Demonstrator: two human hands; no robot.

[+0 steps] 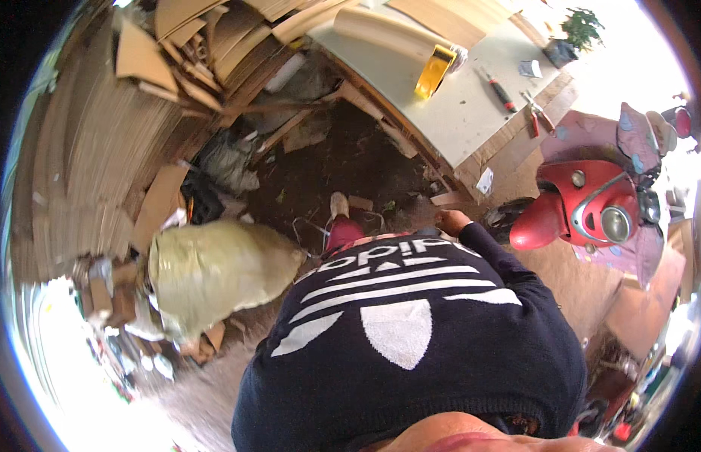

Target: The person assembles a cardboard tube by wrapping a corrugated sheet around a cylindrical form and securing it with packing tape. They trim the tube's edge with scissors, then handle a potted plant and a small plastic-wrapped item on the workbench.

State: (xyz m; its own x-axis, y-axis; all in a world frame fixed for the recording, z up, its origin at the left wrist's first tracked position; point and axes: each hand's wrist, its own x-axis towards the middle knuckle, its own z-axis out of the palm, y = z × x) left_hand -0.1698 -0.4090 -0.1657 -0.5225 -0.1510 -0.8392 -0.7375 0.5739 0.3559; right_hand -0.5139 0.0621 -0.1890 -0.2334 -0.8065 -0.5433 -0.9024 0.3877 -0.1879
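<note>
Only my right hand (452, 221) shows, small and in front of my dark sweater (320, 392), at the end of its dark sleeve. Its fingers look curled in; whatever they might hold is hidden. Nearest to it are the floor and the corner of a pale-topped table (456, 135). On that table lie a yellow tape dispenser (435, 71), a red-and-black screwdriver (503, 96) and red-handled pliers (537, 117). A long pale roll (388, 34) rests behind the dispenser. My left hand is out of sight, behind or below my body.
Stacked cardboard sheets (87, 166) line the left side. A bulging yellowish sack (219, 271) stands on the floor, front left. To the right is a red scooter (584, 207). A potted plant (582, 30) sits at the table's far right. Scraps litter the dark floor (320, 151).
</note>
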